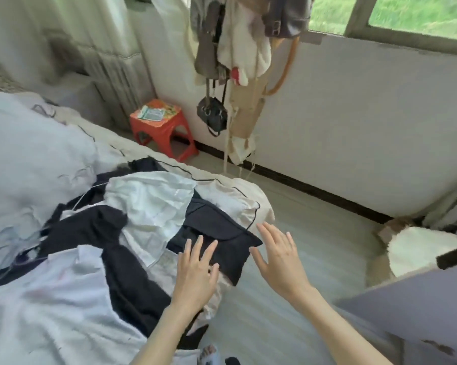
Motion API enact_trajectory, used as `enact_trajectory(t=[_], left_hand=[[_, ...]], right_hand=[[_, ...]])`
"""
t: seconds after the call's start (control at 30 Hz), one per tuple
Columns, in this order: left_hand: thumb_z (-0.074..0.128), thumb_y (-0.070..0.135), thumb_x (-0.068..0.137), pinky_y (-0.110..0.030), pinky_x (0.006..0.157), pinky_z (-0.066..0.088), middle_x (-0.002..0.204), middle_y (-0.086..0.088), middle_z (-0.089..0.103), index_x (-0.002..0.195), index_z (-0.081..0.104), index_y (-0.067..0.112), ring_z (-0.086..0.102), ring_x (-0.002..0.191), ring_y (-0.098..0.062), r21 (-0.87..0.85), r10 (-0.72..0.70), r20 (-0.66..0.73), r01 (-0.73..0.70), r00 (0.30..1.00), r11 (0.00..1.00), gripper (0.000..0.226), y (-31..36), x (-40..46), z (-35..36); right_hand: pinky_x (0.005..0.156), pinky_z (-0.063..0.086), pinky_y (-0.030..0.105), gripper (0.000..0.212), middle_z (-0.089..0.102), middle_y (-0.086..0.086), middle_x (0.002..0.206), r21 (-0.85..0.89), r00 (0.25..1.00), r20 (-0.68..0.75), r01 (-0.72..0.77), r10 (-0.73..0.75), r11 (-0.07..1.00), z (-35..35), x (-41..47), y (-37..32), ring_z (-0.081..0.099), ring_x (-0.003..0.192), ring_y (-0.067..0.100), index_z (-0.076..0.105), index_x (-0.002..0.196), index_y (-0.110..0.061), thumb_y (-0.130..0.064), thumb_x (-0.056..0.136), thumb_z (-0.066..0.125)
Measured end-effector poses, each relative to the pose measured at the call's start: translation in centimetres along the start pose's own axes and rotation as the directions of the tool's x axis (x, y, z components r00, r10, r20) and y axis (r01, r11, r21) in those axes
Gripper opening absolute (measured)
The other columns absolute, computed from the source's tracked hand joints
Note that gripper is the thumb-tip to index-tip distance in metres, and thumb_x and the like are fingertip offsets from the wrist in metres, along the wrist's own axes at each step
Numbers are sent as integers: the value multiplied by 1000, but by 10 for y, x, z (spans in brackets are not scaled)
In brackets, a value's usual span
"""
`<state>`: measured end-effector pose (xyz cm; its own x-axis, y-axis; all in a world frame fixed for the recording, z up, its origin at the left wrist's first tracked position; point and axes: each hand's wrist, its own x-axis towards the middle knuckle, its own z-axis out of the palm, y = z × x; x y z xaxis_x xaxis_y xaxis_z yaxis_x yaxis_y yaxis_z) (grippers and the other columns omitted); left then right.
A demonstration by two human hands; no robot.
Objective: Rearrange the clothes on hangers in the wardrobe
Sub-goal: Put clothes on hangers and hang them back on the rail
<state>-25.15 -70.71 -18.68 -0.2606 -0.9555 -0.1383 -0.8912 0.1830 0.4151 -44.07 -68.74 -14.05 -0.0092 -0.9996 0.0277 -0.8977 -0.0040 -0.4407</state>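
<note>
Dark folded garment (217, 241) on the bed (235, 201) corner, long axis running from the clothes pile (103, 233) toward the bed edge. Left hand (195, 270) rests flat on it, fingers straight and spread, grasping nothing. Right hand (277, 256) hovers just beside its outer end, fingers extended, palm down. Red stool (164, 127) stands beyond the bed.

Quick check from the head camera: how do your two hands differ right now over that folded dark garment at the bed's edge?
The left hand lies flat on the folded dark navy fabric garment; the right hand sits beside it, past the garment's corner, and contact cannot be confirmed. The left hand is over the bed; the right hand is over the pale floor. Both have straight, spread fingers, and neither has a grip on anything.
</note>
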Motion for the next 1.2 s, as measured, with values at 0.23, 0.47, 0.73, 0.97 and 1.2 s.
enact_trajectory(t=[0.23,0.47,0.73,0.97,1.2], left_hand=[[35,30,97,-42,115,10,156,-6,12,146,25,24,2,144,-29,-74,-314,-65,309,947,948,50,-102,-13,-27],[33,27,99,-40,116,10,157,-4,6,147,17,28,-1,144,-24,-86,-510,-22,507,860,858,51,-158,22,-33],[31,32,100,-35,116,6,157,-2,2,148,13,29,-3,144,-21,-197,-725,37,716,688,670,51,-201,46,-1],[30,33,99,-39,116,6,157,-1,2,148,13,31,-3,144,-23,-168,-816,17,806,578,568,51,-281,61,5],[70,20,73,-58,89,44,134,-19,50,133,43,20,43,127,-39,-27,-784,-72,784,617,620,65,-384,62,20]], right_hand=[[116,5,34,56,22,-3,153,1,958,189,217,-214,976,61,73,-78,15,143,14,20,148,-21,-40,98,36],[115,8,34,53,30,-2,149,45,867,323,387,-380,921,111,152,-116,24,140,15,25,146,-19,-37,98,39],[115,14,34,51,32,-2,148,104,736,490,482,-467,870,169,244,-125,26,139,15,28,144,-18,-37,98,39],[113,25,40,49,43,4,142,96,683,558,512,-472,854,240,311,-170,38,132,21,36,140,-13,-33,97,45],[108,27,34,46,45,6,138,91,604,628,570,-491,817,325,349,-252,41,126,24,37,139,-12,-30,97,42]])
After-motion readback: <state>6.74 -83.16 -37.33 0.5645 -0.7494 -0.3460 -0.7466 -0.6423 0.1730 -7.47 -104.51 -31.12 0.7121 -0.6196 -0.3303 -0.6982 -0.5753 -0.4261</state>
